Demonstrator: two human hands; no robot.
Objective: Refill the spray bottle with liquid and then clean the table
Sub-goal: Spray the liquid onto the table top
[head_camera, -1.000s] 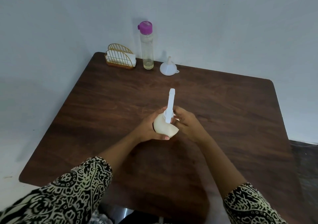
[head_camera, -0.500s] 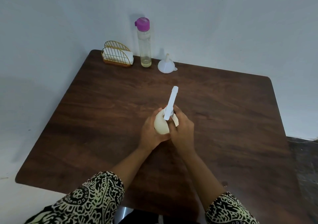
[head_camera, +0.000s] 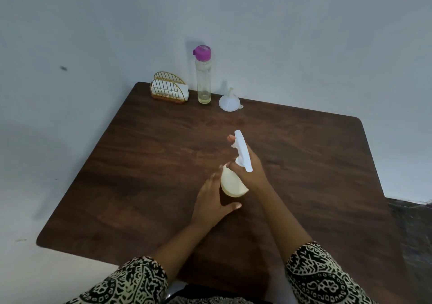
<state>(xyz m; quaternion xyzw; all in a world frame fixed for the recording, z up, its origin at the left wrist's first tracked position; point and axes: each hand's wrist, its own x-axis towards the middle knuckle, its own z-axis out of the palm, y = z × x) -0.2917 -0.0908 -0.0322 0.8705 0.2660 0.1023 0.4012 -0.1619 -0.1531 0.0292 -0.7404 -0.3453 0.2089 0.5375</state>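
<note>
From the head camera, a dark wooden table (head_camera: 145, 163) stands against a pale wall. Near its middle sits the cream spray bottle (head_camera: 232, 184). The right hand (head_camera: 251, 170) is wrapped around the bottle's neck and white spray head (head_camera: 243, 150), with one fingertip showing at the far side of the nozzle. The left hand (head_camera: 210, 200) is loosely spread beside the bottle's left side, fingers against its body and the thumb stretched out toward the right on the near side; it cups the bottle rather than clasps it. Along the far edge stand a gold wire napkin holder (head_camera: 168, 89) at the left, a tall clear bottle (head_camera: 203, 79) with a purple cap and a little yellowish liquid at the bottom, and a white funnel (head_camera: 229, 101) turned mouth down, just right of it. Patterned sleeves (head_camera: 320, 278) show at the near edge.
</note>
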